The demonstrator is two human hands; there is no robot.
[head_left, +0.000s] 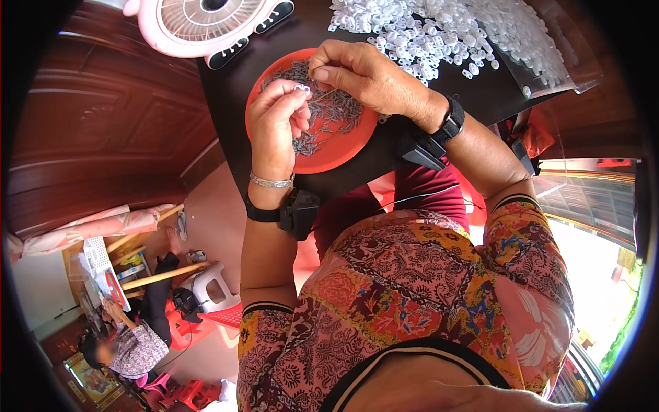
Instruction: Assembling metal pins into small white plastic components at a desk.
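Observation:
My left hand is over the left side of a round orange-red basin. Its thumb and forefinger pinch a small white plastic clip with holes in it. Just to the right, my right hand reaches over the basin's far side, its thumb and forefinger pressed together close to the clip. Whatever those fingertips hold is too small to make out. Many thin grey pieces, nail-like in shape, lie loose in the basin under both hands.
A big heap of white plastic clips covers the dark table's far right, partly on a clear sheet. A pink-and-white fan stands far left. Another person sits at lower left near stools.

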